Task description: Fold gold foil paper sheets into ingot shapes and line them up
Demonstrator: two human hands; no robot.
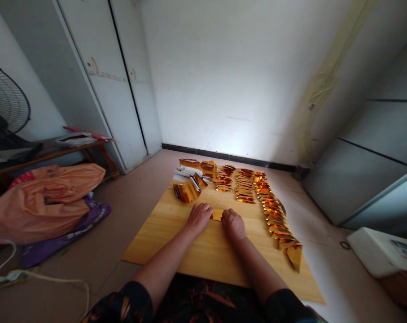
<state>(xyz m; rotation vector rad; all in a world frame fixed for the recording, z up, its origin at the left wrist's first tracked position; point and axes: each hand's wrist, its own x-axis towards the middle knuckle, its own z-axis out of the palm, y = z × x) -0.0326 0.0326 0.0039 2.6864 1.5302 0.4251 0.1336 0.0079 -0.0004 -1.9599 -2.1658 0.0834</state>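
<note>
A small gold foil paper (pixel 217 215) lies on the wooden board (pixel 176 224) between my two hands. My left hand (pixel 199 216) rests on its left end with the fingers curled down onto it. My right hand (pixel 233 223) presses on its right end, fingers bent. Just beyond my left hand sits a loose bundle of gold foil sheets (pixel 189 189). Rows of folded gold foil pieces (pixel 245 186) run along the far side of the board. A long overlapping line of them (pixel 279 224) comes down the right edge.
The board lies on a tiled floor. An orange plastic bag (pixel 45 197) and a purple bag (pixel 65 235) sit at the left, with a fan (pixel 4 107) and low bench behind. White cabinets stand at the back left, a grey cabinet at right, a white box (pixel 378 251) beside it.
</note>
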